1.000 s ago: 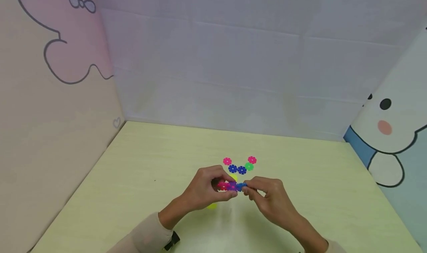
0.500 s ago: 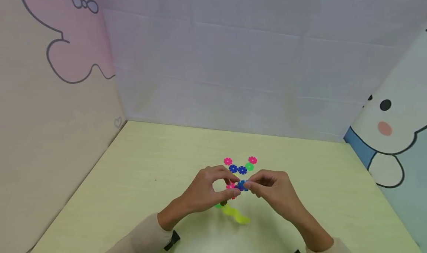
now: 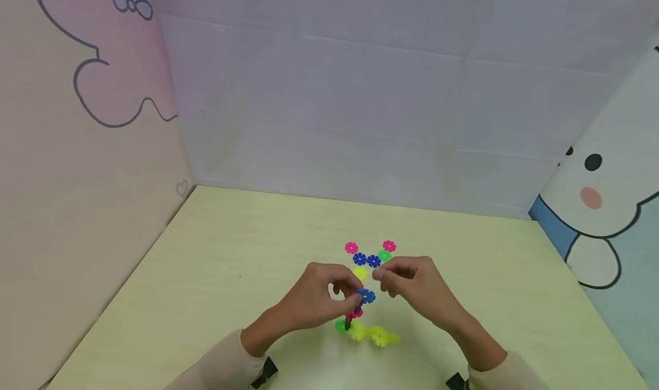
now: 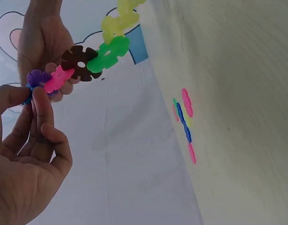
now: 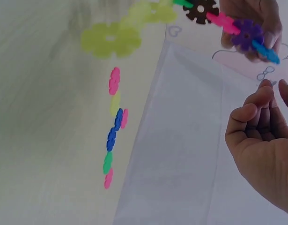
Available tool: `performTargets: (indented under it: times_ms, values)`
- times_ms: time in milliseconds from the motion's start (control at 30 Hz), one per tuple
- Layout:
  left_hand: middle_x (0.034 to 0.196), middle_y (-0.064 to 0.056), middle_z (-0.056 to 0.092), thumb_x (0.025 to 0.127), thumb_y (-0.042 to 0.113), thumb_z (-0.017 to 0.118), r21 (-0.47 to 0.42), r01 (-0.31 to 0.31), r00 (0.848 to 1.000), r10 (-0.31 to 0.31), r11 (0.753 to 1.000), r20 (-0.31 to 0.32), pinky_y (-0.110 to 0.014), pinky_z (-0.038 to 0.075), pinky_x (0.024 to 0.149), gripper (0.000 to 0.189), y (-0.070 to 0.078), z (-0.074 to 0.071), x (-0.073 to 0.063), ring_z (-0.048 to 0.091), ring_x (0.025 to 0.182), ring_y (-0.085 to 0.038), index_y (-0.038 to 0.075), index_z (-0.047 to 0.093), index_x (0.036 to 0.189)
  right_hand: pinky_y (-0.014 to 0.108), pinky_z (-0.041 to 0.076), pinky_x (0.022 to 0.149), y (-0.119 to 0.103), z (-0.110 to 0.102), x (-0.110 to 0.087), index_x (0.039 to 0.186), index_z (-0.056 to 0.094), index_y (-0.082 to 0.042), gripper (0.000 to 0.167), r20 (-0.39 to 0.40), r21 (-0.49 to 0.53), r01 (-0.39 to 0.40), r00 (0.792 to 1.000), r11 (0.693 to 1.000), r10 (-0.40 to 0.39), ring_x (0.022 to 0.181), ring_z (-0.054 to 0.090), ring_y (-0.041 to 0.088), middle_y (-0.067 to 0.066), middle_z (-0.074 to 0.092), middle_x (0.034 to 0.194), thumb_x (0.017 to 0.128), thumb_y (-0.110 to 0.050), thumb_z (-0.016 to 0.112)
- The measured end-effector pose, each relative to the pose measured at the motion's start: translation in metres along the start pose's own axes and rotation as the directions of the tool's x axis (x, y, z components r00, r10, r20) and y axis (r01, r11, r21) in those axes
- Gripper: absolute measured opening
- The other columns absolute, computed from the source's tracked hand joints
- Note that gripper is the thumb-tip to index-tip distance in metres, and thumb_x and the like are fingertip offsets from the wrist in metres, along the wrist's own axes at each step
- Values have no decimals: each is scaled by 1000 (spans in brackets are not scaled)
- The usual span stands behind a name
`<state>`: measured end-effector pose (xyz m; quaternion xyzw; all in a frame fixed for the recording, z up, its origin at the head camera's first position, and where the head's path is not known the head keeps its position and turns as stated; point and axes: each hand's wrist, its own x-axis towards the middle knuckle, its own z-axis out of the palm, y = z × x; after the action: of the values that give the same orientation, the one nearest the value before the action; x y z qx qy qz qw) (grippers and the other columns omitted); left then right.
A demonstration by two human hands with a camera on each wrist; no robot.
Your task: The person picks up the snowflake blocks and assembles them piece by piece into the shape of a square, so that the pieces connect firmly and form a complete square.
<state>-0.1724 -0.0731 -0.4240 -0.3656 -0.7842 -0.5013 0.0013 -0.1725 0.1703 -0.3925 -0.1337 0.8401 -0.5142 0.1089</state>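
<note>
A chain of notched plastic snowflake discs hangs from my left hand (image 3: 324, 295), whose thumb and fingers pinch the light blue disc (image 3: 368, 296) at its upper end. Below that come a purple disc (image 5: 247, 35), a pink disc (image 4: 58, 78), a brown disc (image 4: 80, 63), a green disc (image 4: 108, 54) and several yellow discs (image 3: 380, 336) that trail to the right. My right hand (image 3: 417, 284) is apart from the chain, just right of the blue disc. Its fingers are loosely bent, and in the right wrist view nothing shows between thumb and fingertips.
Beyond my hands, loose discs lie flat on the pale wooden table (image 3: 247, 235): pink (image 3: 351, 247), dark blue (image 3: 360, 259), green (image 3: 384, 255) and yellow (image 3: 360, 273). A grey-white cloth wall (image 3: 329, 110) stands behind, with cartoon-printed side panels (image 3: 607, 218) left and right.
The right hand has let go of the light blue disc and drawn slightly away. The chain has swung down under the left hand, its yellow end coming out to the right.
</note>
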Motion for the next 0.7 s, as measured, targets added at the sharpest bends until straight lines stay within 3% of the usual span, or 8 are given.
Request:
performTargets:
  times_ms: [200,367,433,567,633,700]
  values:
    - [84,8,77,93,17,74,-62,116,991,-112,991,68,-26,59,72,4,5,-10,-17,67,74,4,14,76,95,28,56,71,37,2,34,103,79,-10,19,-3,-150,-19,1000,989,19,82,66,18,9,74,93,97,-27,72]
    - [87,4,79,93,17,74,-96,153,985,-144,984,98,-24,59,73,4,7,-11,-26,68,76,4,14,76,96,23,53,65,66,26,51,90,81,-10,14,-10,-346,-38,999,938,37,73,63,10,-1,76,82,88,-24,82]
    - [86,5,78,93,17,74,-98,159,984,-149,982,95,-24,60,74,4,8,-10,-28,68,76,4,14,76,95,21,49,60,68,39,53,83,80,-10,17,-45,-427,-68,998,902,54,67,58,9,-3,73,74,83,-25,87]
    - [85,8,78,93,18,75,-88,151,986,-144,985,83,-24,60,75,6,8,-12,-32,68,76,4,12,75,95,20,33,49,60,60,52,62,66,-8,36,-96,-554,-86,995,828,39,52,40,7,-7,48,54,79,-29,90]
    - [86,8,78,92,17,75,-89,144,987,-137,986,79,-25,61,75,6,9,-13,-32,69,75,5,12,75,94,21,25,47,56,66,53,57,55,-11,46,-101,-590,-80,995,804,25,49,31,8,-6,34,52,81,-30,89]
    - [86,7,78,92,17,75,-91,144,987,-137,985,78,-27,61,75,6,10,-14,-31,68,75,5,12,75,95,22,24,47,52,69,53,56,51,-11,48,-97,-601,-81,995,795,28,47,29,9,-5,30,52,82,-27,88]
